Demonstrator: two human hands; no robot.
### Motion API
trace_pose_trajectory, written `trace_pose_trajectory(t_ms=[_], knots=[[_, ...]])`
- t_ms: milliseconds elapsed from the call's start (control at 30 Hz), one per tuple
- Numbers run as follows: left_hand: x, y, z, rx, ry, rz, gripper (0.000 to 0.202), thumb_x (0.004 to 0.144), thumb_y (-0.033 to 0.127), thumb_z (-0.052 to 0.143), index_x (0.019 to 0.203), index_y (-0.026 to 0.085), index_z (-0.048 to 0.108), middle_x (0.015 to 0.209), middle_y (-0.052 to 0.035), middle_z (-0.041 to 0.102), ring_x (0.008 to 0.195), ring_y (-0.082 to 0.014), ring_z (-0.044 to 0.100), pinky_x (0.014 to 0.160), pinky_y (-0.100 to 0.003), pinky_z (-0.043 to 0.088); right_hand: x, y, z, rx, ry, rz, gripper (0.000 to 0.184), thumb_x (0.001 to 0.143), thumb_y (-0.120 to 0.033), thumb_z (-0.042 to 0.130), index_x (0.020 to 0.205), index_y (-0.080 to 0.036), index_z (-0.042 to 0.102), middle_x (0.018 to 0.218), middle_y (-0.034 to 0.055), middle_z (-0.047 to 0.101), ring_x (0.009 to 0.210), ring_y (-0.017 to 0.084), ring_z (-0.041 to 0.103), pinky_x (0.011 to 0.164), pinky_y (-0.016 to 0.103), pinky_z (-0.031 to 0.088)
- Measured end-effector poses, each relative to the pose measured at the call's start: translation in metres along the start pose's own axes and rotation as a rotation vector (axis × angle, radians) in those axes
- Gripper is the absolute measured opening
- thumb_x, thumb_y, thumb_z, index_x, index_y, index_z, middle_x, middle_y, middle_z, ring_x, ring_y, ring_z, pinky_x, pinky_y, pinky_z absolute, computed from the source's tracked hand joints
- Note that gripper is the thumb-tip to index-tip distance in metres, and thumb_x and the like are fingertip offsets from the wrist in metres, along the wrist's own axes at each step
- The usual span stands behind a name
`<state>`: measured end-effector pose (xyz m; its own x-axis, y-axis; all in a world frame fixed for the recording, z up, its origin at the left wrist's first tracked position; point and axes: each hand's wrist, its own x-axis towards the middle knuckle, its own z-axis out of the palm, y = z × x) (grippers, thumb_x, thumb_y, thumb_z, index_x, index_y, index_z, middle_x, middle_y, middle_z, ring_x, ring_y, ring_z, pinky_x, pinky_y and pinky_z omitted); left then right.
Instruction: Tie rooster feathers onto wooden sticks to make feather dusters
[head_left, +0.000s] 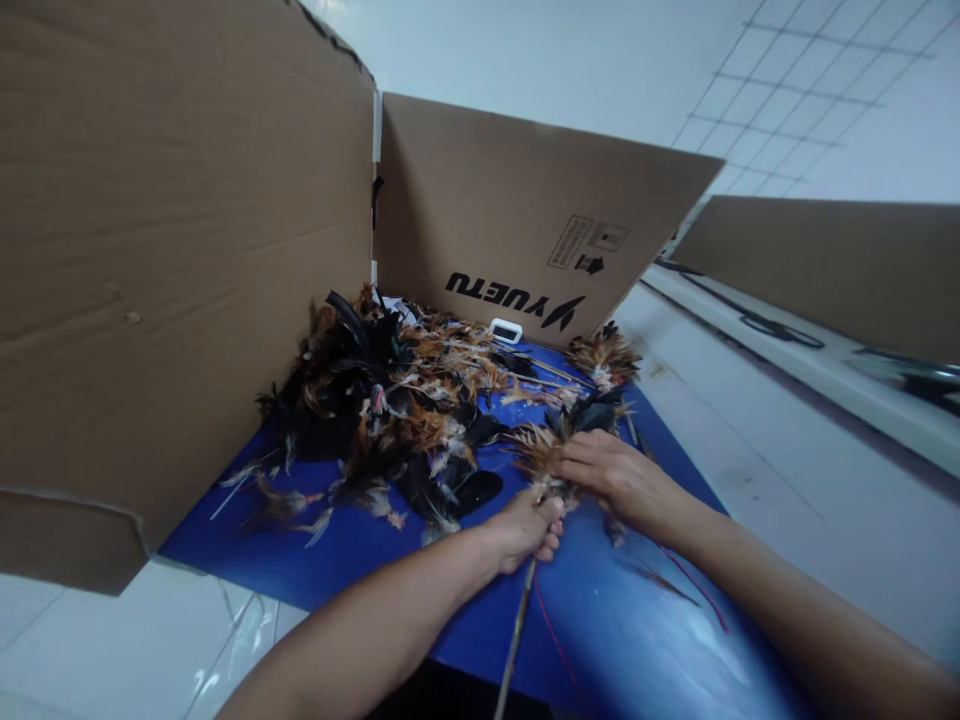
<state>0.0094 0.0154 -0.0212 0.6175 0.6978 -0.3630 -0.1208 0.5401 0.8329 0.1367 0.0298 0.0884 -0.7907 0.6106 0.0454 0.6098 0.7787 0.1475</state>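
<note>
My left hand is closed around the upper end of a thin stick, which runs down toward the bottom edge of the head view. Brown and black feathers fan out beyond that end, like the head of a feather duster. My right hand lies against their base with bent fingers pressed together, just above my left. A red thread trails below my left hand. Another red strand lies under my right forearm. What my fingertips pinch is partly hidden.
A big pile of loose feathers covers the left and back of the blue table. Near the back stand a small white digital display and a feather bunch. Cardboard walls rise left and behind. A wire grid is upper right.
</note>
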Motion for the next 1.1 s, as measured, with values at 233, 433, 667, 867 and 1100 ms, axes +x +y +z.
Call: trace_pose_trajectory(t_ms=[233,433,667,867,1100], knots=[[0.0,0.0,0.0,0.018,0.0,-0.032,0.019,0.087,0.034,0.042,0.08,0.017,0.039,0.063,0.0058,0.041,0.041,-0.0022,0.033,0.042,-0.017,0.024,0.001,0.002,0.009,-0.138,0.01,-0.136,0.017,0.088,-0.018,0.046,0.095,-0.017,0.063,0.086,0.0063,0.063,0.083,0.02,0.049,0.071,0.033,0.034],[0.001,-0.003,0.001,0.026,-0.006,-0.024,0.019,0.086,0.035,0.043,0.079,0.017,0.04,0.063,0.0051,0.041,0.043,-0.0031,0.034,0.043,-0.017,0.026,0.006,0.001,0.013,-0.203,-0.036,-0.227,0.013,0.087,-0.02,0.051,0.082,-0.018,0.062,0.083,0.0047,0.061,0.083,0.019,0.048,0.073,0.034,0.032],[0.002,-0.003,0.0,0.003,-0.021,-0.02,0.029,0.08,0.044,0.051,0.077,0.017,0.041,0.061,0.0059,0.04,0.042,-0.0018,0.031,0.042,-0.016,0.024,0.007,0.002,0.008,-0.207,-0.052,-0.277,0.016,0.088,-0.022,0.048,0.083,-0.018,0.062,0.082,0.0054,0.06,0.084,0.02,0.048,0.071,0.035,0.032],[0.002,-0.002,0.001,0.015,0.007,-0.033,0.018,0.084,0.032,0.046,0.075,0.016,0.043,0.061,0.005,0.042,0.041,-0.0026,0.034,0.041,-0.017,0.025,0.011,-0.002,0.009,-0.225,-0.085,-0.309,0.014,0.087,-0.024,0.051,0.082,-0.018,0.063,0.081,0.0051,0.06,0.086,0.02,0.048,0.075,0.036,0.032],[0.004,-0.004,0.001,0.011,0.014,-0.044,0.013,0.084,0.025,0.044,0.075,0.015,0.044,0.061,0.0042,0.043,0.042,-0.0038,0.037,0.042,-0.018,0.027,0.011,-0.004,0.012,-0.215,-0.053,-0.327,0.016,0.088,-0.022,0.049,0.08,-0.018,0.063,0.078,0.0053,0.058,0.082,0.019,0.046,0.074,0.035,0.033]])
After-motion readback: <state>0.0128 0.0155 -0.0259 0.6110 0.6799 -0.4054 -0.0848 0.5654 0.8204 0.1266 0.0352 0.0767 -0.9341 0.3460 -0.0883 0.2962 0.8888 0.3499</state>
